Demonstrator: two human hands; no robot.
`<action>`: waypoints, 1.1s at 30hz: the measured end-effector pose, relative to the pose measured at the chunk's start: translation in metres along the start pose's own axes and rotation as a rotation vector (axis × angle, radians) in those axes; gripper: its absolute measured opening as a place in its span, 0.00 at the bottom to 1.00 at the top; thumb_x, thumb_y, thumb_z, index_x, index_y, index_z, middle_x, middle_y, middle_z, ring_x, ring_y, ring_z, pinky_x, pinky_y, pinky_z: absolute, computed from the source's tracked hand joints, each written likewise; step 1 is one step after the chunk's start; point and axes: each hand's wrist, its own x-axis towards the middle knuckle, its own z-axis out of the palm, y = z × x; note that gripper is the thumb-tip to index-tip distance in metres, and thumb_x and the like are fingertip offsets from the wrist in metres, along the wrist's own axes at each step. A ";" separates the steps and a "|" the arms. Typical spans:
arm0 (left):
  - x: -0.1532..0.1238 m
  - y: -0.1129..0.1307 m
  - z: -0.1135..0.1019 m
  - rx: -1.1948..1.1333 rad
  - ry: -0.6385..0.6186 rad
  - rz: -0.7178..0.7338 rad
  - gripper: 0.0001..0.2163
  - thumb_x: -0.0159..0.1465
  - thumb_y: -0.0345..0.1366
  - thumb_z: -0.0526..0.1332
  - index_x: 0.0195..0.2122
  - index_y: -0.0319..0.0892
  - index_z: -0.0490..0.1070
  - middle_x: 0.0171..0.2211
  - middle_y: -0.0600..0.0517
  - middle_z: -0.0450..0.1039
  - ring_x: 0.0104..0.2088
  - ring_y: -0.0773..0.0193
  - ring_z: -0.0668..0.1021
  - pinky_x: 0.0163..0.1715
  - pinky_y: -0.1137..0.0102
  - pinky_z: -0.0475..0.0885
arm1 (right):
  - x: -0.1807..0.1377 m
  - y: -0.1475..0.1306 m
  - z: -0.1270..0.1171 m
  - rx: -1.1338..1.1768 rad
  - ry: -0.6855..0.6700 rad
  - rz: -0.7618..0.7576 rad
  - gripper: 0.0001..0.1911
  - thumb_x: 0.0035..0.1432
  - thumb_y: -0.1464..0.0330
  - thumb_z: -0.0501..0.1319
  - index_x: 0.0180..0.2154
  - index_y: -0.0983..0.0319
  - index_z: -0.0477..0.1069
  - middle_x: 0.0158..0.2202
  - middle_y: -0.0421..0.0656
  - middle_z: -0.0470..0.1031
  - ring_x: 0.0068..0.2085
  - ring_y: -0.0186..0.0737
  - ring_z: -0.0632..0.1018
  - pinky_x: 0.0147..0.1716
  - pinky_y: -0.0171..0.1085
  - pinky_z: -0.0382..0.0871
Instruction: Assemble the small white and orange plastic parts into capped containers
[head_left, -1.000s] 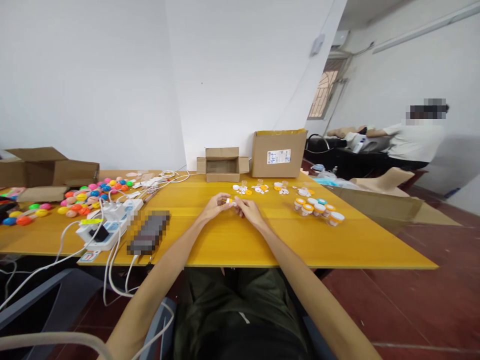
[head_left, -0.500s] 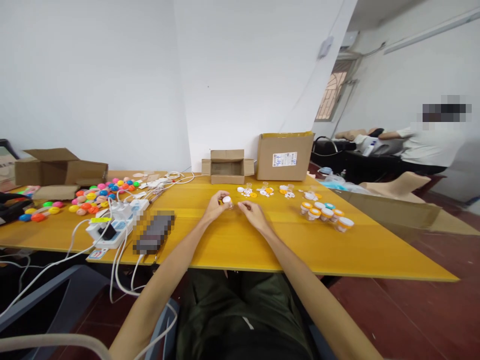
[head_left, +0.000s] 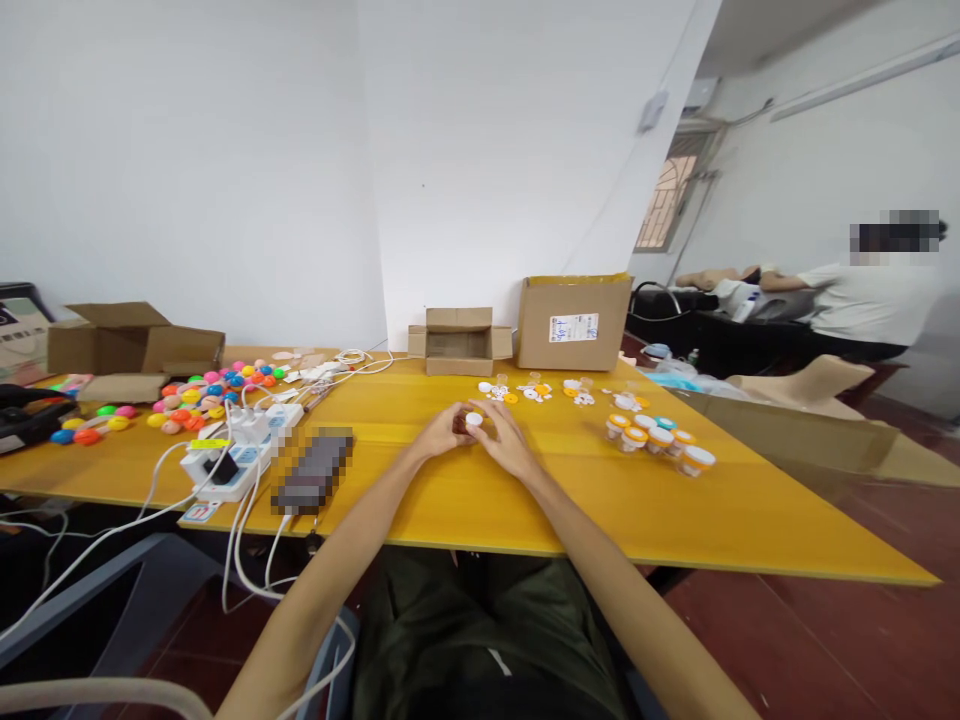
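Observation:
Above the middle of the yellow table (head_left: 420, 500), my left hand (head_left: 444, 430) and my right hand (head_left: 507, 440) come together around a small white-topped container (head_left: 473, 420). The fingers of my left hand curl round its left side. My right hand's fingers and thumb close on it from the right, and its lower part is hidden between the hands. Farther back lie small piles of white and yellow discs (head_left: 498, 393) with clear cups. To the right stand several lidded cups (head_left: 651, 436) with orange, white and teal tops.
A small open cardboard box (head_left: 459, 365) and a larger closed carton (head_left: 570, 345) stand by the wall. At left are coloured balls (head_left: 191, 397), a white power strip (head_left: 262, 450) with cables, and a phone (head_left: 313, 472). A person in a white shirt (head_left: 862, 300) sits at far right.
My right hand has moved in to grip the container, which was in my left hand alone. Both hands now meet slightly lower and to the right. The view has shifted a little.

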 end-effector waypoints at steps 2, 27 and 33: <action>0.001 -0.003 0.000 -0.070 -0.015 -0.013 0.26 0.45 0.35 0.74 0.45 0.41 0.70 0.37 0.51 0.76 0.32 0.66 0.77 0.37 0.69 0.73 | -0.002 -0.001 -0.002 -0.059 -0.046 -0.040 0.18 0.61 0.65 0.57 0.53 0.53 0.71 0.49 0.45 0.75 0.52 0.47 0.74 0.54 0.47 0.68; 0.000 -0.005 -0.003 0.378 0.080 0.031 0.15 0.54 0.24 0.62 0.43 0.43 0.72 0.41 0.50 0.76 0.43 0.62 0.77 0.48 0.65 0.73 | -0.081 0.064 -0.106 -0.625 0.069 0.062 0.11 0.63 0.64 0.53 0.44 0.58 0.69 0.43 0.49 0.78 0.38 0.49 0.80 0.34 0.42 0.74; -0.001 -0.004 -0.004 0.526 0.086 0.077 0.12 0.57 0.26 0.61 0.42 0.44 0.72 0.43 0.49 0.76 0.45 0.60 0.78 0.49 0.63 0.73 | -0.094 0.070 -0.132 -0.764 0.103 0.099 0.13 0.63 0.64 0.52 0.48 0.58 0.69 0.48 0.52 0.77 0.43 0.51 0.80 0.33 0.42 0.75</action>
